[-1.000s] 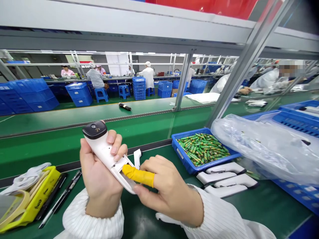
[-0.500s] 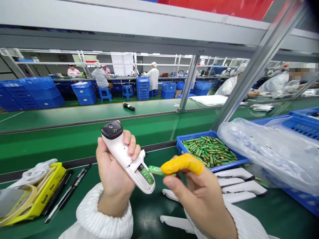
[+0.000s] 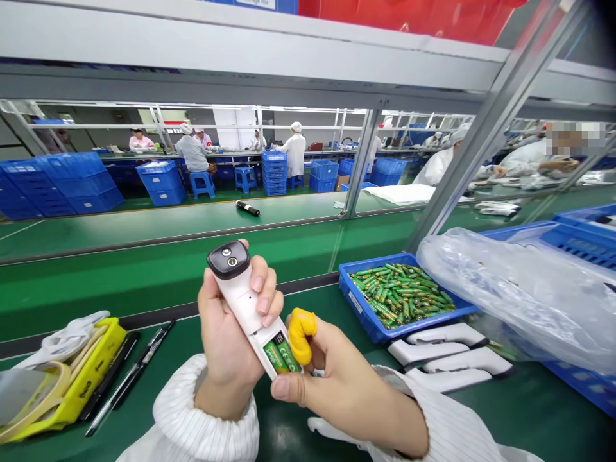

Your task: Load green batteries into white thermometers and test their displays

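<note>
At the dial's centre, with its dark lens head (image 3: 227, 258) tilted to eleven o'clock, the white device (image 3: 244, 303) sits firmly wrapped by my left hand (image 3: 227, 346). Two batteries (image 3: 273, 359) now lie side by side in the open compartment (image 3: 262, 335) at its five o'clock end; half a second ago, one was pinched in my right hand (image 3: 337, 378), just outside. Both slots look taken, I judge. That right hand is narrowed at the device's tip, its bent yellow finger cot (image 3: 302, 330) beside the cells; whether it grips or merely presses, I cannot tell.

The device's casing is smooth and rounded, the cot wrinkled and rubbery, my cuffs (image 3: 206, 417) ribbed knit. At three o'clock a blue plastic tray (image 3: 366, 319) holds slim green cylinders (image 3: 402, 292), a crinkled clear bag (image 3: 510, 295) beyond; slightly lower lie curved white shells (image 3: 469, 360).
</note>
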Action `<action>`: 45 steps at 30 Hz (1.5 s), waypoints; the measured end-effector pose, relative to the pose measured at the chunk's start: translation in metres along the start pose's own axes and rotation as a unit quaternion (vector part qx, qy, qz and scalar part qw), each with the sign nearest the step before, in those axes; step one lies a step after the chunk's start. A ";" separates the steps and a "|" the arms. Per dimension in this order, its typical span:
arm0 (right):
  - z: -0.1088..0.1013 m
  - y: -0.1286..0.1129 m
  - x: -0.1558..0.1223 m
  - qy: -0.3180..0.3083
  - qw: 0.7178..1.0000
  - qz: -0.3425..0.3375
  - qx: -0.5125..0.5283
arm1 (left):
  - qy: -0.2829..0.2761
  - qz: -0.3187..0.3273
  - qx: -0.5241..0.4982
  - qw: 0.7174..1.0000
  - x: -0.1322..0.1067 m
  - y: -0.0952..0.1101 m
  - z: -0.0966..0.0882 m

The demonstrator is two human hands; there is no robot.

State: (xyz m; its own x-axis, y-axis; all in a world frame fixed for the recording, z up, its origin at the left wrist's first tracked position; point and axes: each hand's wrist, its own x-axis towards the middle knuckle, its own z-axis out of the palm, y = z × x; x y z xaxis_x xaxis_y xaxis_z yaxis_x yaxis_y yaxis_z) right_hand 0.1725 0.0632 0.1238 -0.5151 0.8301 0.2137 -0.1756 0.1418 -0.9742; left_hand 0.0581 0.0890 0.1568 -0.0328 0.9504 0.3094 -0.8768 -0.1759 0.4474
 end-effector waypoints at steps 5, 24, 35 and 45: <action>-0.007 -0.006 0.004 0.058 0.998 -0.010 0.009 | -0.003 0.001 0.207 0.978 0.001 -0.009 -0.012; -0.214 0.037 0.018 0.022 0.784 0.263 -0.562 | -0.129 -0.124 0.873 0.454 0.027 -0.073 -0.091; -0.206 0.040 0.025 0.056 0.769 0.315 -0.553 | -0.286 -0.045 0.892 0.348 0.005 -0.086 -0.060; -0.206 0.027 0.024 0.144 0.743 0.255 -0.601 | -0.530 -0.074 0.760 0.369 -0.045 -0.108 -0.054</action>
State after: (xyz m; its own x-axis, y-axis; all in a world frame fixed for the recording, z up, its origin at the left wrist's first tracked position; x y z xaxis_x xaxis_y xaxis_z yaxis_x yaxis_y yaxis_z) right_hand 0.3281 0.1983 0.0875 -0.0265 0.9977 -0.0622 0.9472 0.0052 -0.3205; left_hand 0.1286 0.0797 0.0489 0.8738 0.4860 -0.0196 0.4770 -0.8484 0.2297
